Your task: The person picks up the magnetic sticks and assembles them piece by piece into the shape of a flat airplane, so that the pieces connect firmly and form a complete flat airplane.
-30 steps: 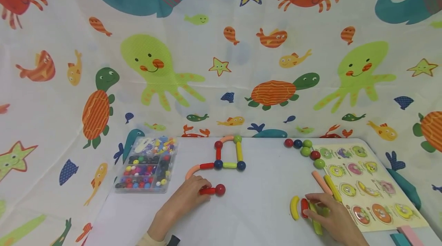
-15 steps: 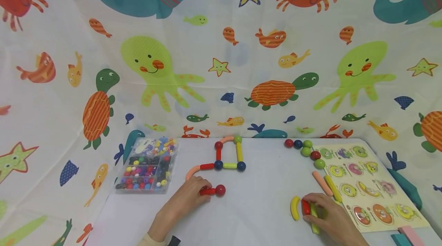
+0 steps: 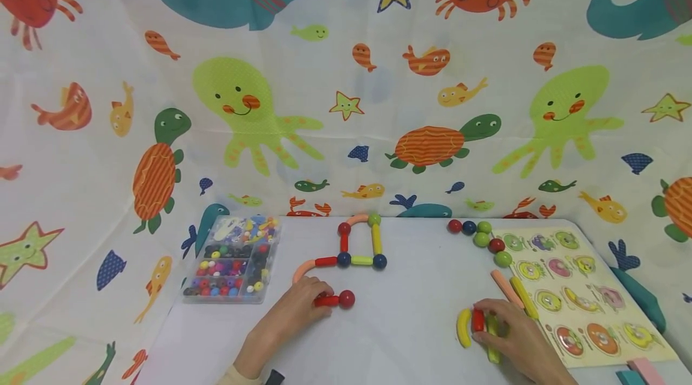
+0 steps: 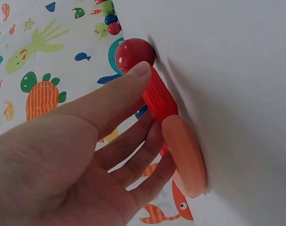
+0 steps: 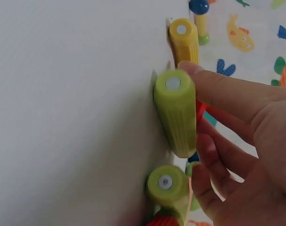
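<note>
Work looks partly done, by my reading: near the front the left hand (image 3: 294, 313) pinches a short red stick (image 3: 326, 300) with a red ball (image 3: 346, 298) on its end, flat on the white table (image 3: 405, 325), while the right hand (image 3: 513, 334) curls its fingers on a green stick (image 5: 176, 110) among loose sticks at the right. Farther back, a square frame (image 3: 359, 245) of sticks and balls lies joined, and spare balls (image 3: 481, 235) wait unused at the far right.

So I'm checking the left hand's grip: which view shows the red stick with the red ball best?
The left wrist view: the red stick fills the frame, thumb and fingers of the left hand pinching it, the red ball at its tip. The head view shows it small and half hidden by the fingers. The right wrist view misses it.
</note>
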{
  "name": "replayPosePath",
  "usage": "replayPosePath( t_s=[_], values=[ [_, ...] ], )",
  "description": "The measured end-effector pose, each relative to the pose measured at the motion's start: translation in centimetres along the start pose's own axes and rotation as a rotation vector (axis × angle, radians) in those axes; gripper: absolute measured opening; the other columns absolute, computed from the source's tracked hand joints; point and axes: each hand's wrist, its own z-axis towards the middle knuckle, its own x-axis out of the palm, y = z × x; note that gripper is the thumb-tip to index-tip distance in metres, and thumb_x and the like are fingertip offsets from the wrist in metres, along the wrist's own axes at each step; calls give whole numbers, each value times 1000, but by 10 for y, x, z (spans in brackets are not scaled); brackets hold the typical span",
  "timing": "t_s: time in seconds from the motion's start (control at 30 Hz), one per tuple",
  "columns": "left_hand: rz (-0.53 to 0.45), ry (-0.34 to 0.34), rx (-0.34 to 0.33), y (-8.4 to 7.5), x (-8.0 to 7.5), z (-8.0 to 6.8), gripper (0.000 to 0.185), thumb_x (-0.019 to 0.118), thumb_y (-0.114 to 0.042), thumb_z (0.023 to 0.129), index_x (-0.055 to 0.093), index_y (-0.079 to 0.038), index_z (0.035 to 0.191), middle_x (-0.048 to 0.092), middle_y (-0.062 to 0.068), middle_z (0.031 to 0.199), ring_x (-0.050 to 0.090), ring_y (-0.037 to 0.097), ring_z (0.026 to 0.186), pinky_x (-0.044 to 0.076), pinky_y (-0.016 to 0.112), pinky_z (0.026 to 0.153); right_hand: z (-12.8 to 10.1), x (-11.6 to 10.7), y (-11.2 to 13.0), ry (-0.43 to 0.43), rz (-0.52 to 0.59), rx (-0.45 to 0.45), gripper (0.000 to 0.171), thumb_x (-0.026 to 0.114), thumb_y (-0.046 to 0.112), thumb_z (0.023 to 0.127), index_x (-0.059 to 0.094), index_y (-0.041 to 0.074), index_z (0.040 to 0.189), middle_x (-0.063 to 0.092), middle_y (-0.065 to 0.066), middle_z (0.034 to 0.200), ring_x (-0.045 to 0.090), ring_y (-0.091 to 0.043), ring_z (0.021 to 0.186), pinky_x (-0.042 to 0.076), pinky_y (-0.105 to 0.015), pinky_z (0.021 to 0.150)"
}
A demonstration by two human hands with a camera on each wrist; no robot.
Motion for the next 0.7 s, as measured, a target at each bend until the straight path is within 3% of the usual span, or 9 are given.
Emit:
replayPosePath(
  t_s=[0.2, 0.33, 0.5, 0.7],
  values=[
    [-4, 7, -8, 0, 1, -1, 37, 84, -25, 84, 73, -15, 117, 64, -8, 100, 52, 9, 93, 54, 27, 83, 5, 2, 14, -68, 42, -112, 56, 88, 39, 76, 67, 25, 125, 68, 12, 119, 60, -17, 111, 49, -51, 101],
    [-8, 13, -16, -1, 1, -1, 37, 84, -25, 84, 73, -16, 118, 65, -8, 101, 52, 9, 94, 54, 28, 84, 10, 7, 29, -70, 71, -163, 52, 88, 33, 78, 67, 29, 125, 65, 15, 124, 59, -15, 115, 50, -48, 103],
    [-16, 13, -18, -1, 1, 0, 37, 84, -26, 83, 73, -16, 118, 65, -8, 100, 52, 9, 93, 54, 27, 82, 15, 26, 55, -18, 147, -272, 42, 85, 29, 82, 71, 30, 120, 62, 15, 129, 60, -9, 112, 54, -35, 99],
    [-20, 3, -5, 0, 5, 2, 36, 82, -30, 86, 73, -17, 118, 65, -9, 101, 52, 8, 95, 53, 28, 84, 16, 61, 95, 144, 217, -422, 38, 81, 32, 87, 70, 31, 123, 60, 12, 130, 60, -5, 108, 54, -23, 94]
  ],
)
